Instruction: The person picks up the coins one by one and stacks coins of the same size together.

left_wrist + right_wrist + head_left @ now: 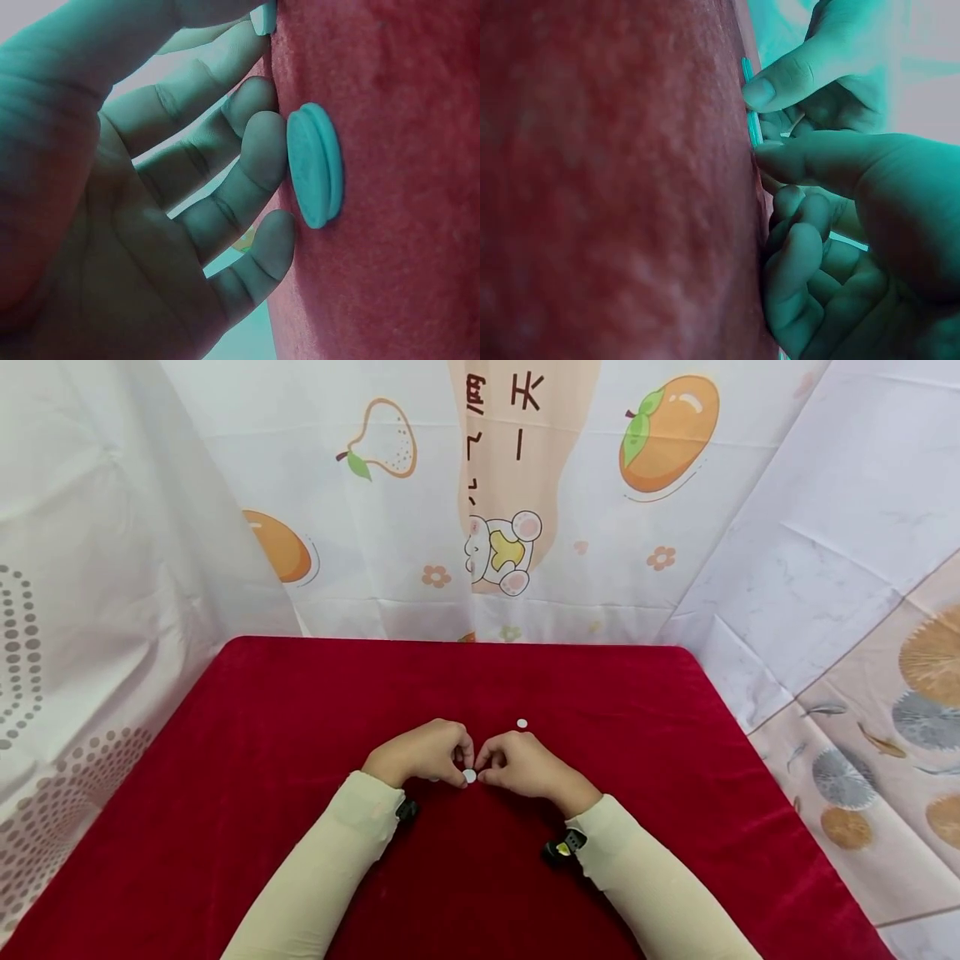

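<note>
Between the hands a small white disc (pixel 469 776) lies low over the red cloth. My left hand (pixel 429 754) holds its left side with thumb and index finger. At its right edge are the thumb and fingertips of my right hand (pixel 522 765). Seen edge-on in the right wrist view, the thin disc (pixel 754 127) has both thumbs against it. Its edge (pixel 264 18) shows at the top of the left wrist view. Another disc (pixel 315 166), with two stacked layers, stands out near the left ring and little fingers. My right hand's other fingers (pixel 799 262) curl inward.
A second white disc (pixel 522 723) lies on the red-covered table (pixel 637 693), beyond the right hand. Behind the table hangs a printed white curtain (pixel 420 543). Each wrist wears a dark strap, such as the right strap (pixel 564 846).
</note>
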{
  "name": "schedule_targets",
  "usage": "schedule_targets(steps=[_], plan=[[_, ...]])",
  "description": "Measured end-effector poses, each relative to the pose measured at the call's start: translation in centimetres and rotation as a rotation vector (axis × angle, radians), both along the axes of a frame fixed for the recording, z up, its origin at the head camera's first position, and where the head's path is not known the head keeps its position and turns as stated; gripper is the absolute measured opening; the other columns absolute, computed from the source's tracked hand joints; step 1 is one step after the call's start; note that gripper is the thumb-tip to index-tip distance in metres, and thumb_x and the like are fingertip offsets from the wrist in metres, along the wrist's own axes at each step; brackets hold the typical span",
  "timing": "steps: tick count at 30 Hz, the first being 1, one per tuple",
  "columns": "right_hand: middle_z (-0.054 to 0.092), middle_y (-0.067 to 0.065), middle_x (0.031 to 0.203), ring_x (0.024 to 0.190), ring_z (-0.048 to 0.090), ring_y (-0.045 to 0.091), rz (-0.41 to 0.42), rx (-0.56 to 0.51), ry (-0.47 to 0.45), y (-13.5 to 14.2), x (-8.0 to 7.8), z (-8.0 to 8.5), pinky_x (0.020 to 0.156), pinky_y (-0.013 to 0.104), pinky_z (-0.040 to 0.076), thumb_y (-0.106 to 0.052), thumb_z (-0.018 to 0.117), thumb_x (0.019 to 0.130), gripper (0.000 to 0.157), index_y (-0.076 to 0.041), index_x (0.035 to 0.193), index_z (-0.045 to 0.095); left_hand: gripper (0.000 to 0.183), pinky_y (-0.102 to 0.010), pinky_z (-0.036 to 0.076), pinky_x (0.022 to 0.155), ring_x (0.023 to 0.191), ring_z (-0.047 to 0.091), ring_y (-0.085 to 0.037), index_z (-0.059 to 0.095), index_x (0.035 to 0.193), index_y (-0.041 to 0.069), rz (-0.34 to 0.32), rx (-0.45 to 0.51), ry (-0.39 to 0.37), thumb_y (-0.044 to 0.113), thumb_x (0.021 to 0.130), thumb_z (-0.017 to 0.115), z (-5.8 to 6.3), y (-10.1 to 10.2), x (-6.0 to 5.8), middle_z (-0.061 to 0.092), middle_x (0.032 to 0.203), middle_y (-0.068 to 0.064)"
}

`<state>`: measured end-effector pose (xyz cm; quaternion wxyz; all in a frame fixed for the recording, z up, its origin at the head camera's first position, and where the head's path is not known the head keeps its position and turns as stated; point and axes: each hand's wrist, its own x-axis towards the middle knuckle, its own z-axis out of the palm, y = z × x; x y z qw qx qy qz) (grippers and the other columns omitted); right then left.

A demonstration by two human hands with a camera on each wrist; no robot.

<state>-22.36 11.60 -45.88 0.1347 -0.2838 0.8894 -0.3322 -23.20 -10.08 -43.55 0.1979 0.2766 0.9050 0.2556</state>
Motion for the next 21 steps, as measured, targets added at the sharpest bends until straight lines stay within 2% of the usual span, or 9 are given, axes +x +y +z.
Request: schedule_targets(steps=[6,21], plan=[[0.066,-0.01,0.068,0.059,0.056,0.007,-0.022,-0.005,0.017,0.6,-0.2,0.5,0.058,0.024,0.048,-0.013,0.078,0.091,0.009,-0.021,0.094,0.078,0.014,-0.029,0.055,0.061,0.062,0.062,-0.014,0.074,0.084,0.019,0.003,-0.013,-0.002,0.016,0.082,0.088,0.1,0.2,0.1,0.065,0.092,0.002],[0.063,-0.005,0.065,0.055,0.053,0.009,-0.104,-0.004,0.04,2.3,-1.2,1.3,0.056,0.027,0.047,-0.017,0.081,0.089,0.007,-0.019,0.094,0.077,0.015,-0.029,0.054,0.062,0.064,0.06,-0.013,0.072,0.08,0.022,0.0,-0.005,0.003,0.018,0.085,0.086,0.2,0.2,0.1,0.065,0.085,0.005]])
